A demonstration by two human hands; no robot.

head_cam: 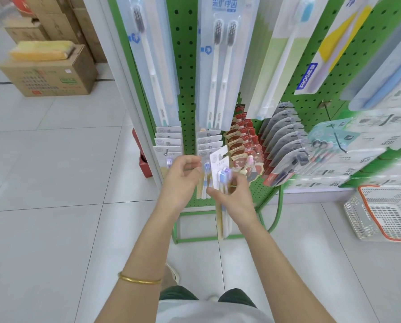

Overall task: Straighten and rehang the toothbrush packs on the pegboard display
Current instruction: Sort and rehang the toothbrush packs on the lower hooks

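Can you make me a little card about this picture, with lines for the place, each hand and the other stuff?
Place: shop floor, at a green pegboard
Right hand: grips a loose toothbrush pack, tilted
Left hand: up by the hanging packs, fingers curled; grip too blurred to tell
On floor: white basket to the right, cardboard box to the left

Glossy plastic packs [220, 169] — cardboard box [52, 73].

place: retail shop | evidence: green pegboard display [185, 66] hung with toothbrush packs [214, 73] at 12 o'clock | stock cartons [52, 75] at 10 | shopping basket [386, 213] at 3
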